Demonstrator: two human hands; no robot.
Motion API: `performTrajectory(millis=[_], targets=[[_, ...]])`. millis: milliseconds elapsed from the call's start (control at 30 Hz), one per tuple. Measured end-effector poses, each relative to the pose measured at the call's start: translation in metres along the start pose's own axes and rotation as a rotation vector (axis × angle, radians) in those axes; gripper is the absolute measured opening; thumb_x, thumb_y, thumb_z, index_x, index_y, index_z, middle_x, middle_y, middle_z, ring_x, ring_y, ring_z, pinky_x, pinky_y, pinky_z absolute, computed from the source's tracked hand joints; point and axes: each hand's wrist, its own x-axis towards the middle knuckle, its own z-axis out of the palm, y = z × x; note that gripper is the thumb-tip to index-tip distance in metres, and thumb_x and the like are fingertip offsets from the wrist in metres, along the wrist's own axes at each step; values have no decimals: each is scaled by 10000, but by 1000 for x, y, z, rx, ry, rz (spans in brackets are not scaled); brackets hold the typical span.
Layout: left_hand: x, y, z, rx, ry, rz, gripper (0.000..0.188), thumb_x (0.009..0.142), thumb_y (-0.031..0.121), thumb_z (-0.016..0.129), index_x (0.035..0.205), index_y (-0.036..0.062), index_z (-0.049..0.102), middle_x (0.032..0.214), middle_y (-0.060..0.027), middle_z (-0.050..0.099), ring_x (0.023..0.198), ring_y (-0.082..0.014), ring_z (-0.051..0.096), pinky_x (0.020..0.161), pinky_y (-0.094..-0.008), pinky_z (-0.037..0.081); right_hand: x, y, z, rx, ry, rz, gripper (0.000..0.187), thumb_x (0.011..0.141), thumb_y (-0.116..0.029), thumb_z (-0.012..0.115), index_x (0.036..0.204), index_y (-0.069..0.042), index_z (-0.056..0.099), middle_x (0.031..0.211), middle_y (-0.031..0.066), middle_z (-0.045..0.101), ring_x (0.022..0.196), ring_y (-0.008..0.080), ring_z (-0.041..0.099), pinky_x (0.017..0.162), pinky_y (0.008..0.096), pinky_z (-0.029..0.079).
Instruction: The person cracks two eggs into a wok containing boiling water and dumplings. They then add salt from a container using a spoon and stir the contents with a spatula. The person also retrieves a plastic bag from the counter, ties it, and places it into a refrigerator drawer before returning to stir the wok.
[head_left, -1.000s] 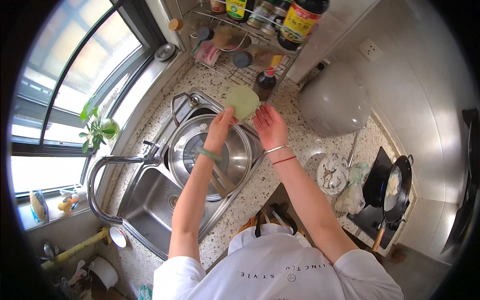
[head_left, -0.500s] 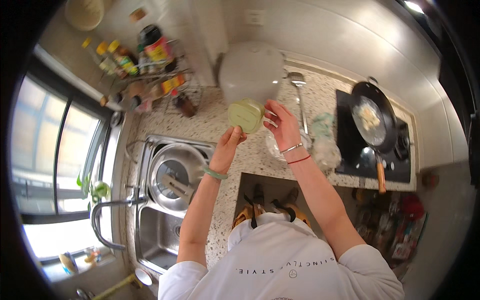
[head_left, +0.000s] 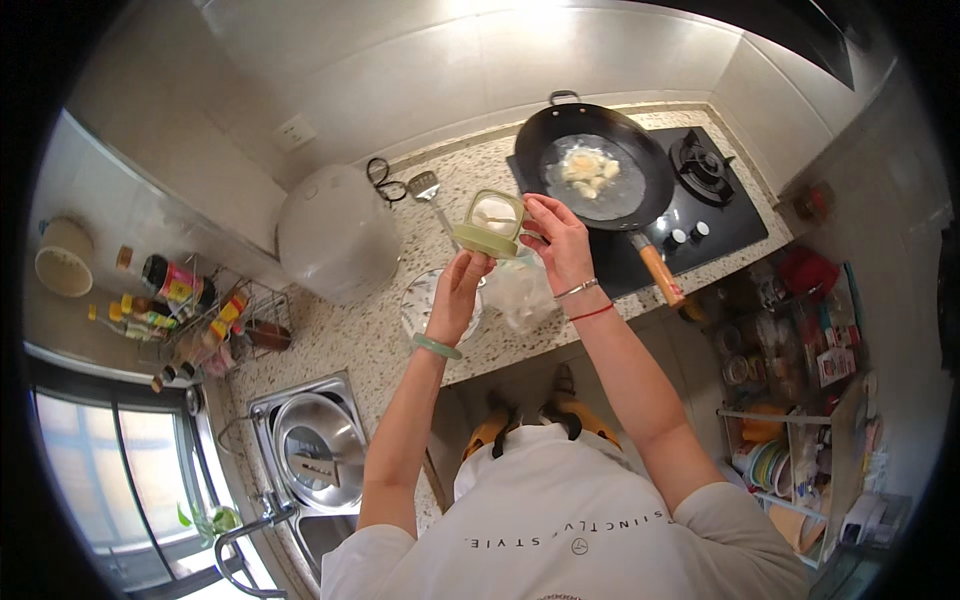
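Over the counter I hold a small green seasoning box (head_left: 496, 212). Its lid is up, showing white powder and what looks like a small spoon inside. My left hand (head_left: 458, 305) grips it from below, thumb on the green part. My right hand (head_left: 562, 245) has its fingers curled against the box's right side. Just beyond them sits a black wok (head_left: 650, 150) on the stove, with pale yellow-white food (head_left: 587, 170) in shallow clear liquid. Below the box lie a crumpled clear plastic bag (head_left: 525, 295) and a glass dish (head_left: 420, 300), partly covered by my left hand.
A metal spatula (head_left: 430, 190) and black-handled scissors (head_left: 385, 180) lie beside a rounded grey appliance (head_left: 335, 235). The wok's wooden handle (head_left: 657, 270) juts over the counter edge. Left are a bottle rack (head_left: 270, 310) and a sink holding a metal basin (head_left: 320, 450). Shelves (head_left: 775, 415) stand right.
The view has swung right toward the stove. The seasoning box, earlier seen with its lid down, is now open with white powder showing. Both hands stay on or beside it.
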Motion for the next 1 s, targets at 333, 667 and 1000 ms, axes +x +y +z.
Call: performTrajectory(millis=[333, 667, 1000], targets=[[51, -29, 75, 256, 21, 136, 254, 933, 243, 519, 1029, 19, 590, 938, -68, 596, 865, -147, 521, 766, -277, 411, 29, -50, -69, -708, 19, -581, 125, 749, -104, 713, 855, -67, 659, 867, 17, 568, 717, 91, 573, 613, 219, 482], [80, -42, 107, 541, 66, 244, 178, 921, 155, 518, 1022, 15, 558, 976, -106, 581, 925, -255, 514, 822, -323, 410, 66, -80, -97, -1383, -12, -970, 65, 729, -165, 685, 754, -124, 641, 755, 8, 539, 760, 190, 542, 690, 324, 413], [100, -43, 130, 570, 132, 299, 173, 891, 140, 552, 996, 4, 569, 980, -110, 584, 941, -270, 507, 850, -333, 394, 89, -96, -128, -1310, -89, -974, 67, 757, -119, 648, 756, -87, 589, 730, 44, 572, 738, 222, 555, 699, 340, 429]])
